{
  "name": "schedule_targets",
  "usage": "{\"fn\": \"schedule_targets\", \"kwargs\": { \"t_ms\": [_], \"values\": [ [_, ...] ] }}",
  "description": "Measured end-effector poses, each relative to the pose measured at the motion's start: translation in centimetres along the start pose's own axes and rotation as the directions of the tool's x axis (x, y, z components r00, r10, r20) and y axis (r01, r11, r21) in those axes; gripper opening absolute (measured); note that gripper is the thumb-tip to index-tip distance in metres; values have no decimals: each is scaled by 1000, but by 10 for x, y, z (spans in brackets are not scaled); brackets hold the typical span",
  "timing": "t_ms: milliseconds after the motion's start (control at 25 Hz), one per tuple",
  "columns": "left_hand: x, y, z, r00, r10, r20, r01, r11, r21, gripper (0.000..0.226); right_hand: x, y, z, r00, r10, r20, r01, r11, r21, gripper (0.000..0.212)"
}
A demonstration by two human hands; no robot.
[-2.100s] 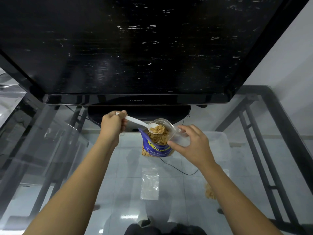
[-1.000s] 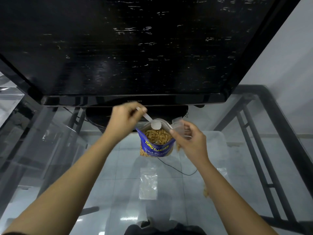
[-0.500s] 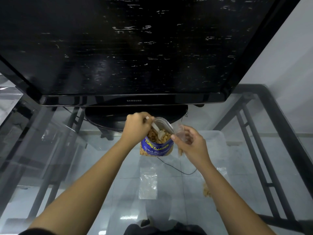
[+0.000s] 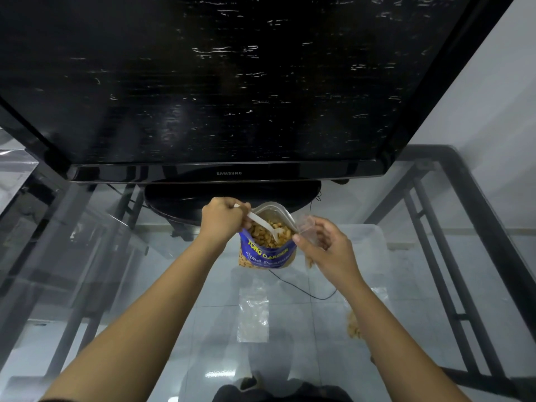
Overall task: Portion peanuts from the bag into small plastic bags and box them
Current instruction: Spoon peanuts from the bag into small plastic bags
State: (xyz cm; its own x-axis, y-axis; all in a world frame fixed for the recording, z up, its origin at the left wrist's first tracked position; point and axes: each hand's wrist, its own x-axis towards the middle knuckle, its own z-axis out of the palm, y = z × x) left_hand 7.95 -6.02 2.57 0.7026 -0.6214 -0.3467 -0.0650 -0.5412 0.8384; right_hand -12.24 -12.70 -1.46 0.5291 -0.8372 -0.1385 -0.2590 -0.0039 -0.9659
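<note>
Peanuts [image 4: 265, 235] fill the open blue bag [image 4: 266, 253] that stands on the glass table [image 4: 87, 285], right in front of the big black TV [image 4: 232, 82]. The left hand [image 4: 222, 220] is curled tight around the handle of a white plastic spoon [image 4: 265, 226]. The spoon slants down into the mouth of the bag, and its bowl sits among the nuts. The right hand [image 4: 330, 250] is just beside the bag, on its right. Its thumb and fingers pinch the top of a small clear bag [image 4: 306, 229], and a few nuts show at the bottom of that bag, below the hand. Another small clear bag [image 4: 253, 317] lies flat on the glass, nearer to the person and between the two arms. A little bag with nuts inside [image 4: 352, 327] lies near the right arm. A see-through box [image 4: 368, 256] stands behind the right hand.
</note>
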Motion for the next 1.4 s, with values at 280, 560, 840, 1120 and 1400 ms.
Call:
{"fn": "schedule_targets", "kwargs": {
  "t_ms": [280, 560, 840, 1120, 1400],
  "values": [
    [3, -6, -3, 994, -104, 35, 108, 979, -174, 16, -1, 1, -2, 1000, 6, 10, -6, 1000, 3, 47],
    [12, -16, -22, 986, -165, 19, 163, 943, -289, 20, -2, -15, -6, 996, -61, -62, 49, 984, -170, 57],
    [20, 3, -47, 992, -118, -54, 90, 923, -375, 22, 9, -33, 6, 973, -231, 19, 211, 850, -482, 57],
    [12, 36, -48, 998, 57, -39, -65, 966, -251, 19, 16, -38, 26, 975, -219, 46, 216, 870, -444, 56],
    [-28, 69, -49, 796, 603, 50, -601, 777, 189, 11, 16, -47, 30, 993, -113, 37, 118, 970, -212, 53]
  ]
}}
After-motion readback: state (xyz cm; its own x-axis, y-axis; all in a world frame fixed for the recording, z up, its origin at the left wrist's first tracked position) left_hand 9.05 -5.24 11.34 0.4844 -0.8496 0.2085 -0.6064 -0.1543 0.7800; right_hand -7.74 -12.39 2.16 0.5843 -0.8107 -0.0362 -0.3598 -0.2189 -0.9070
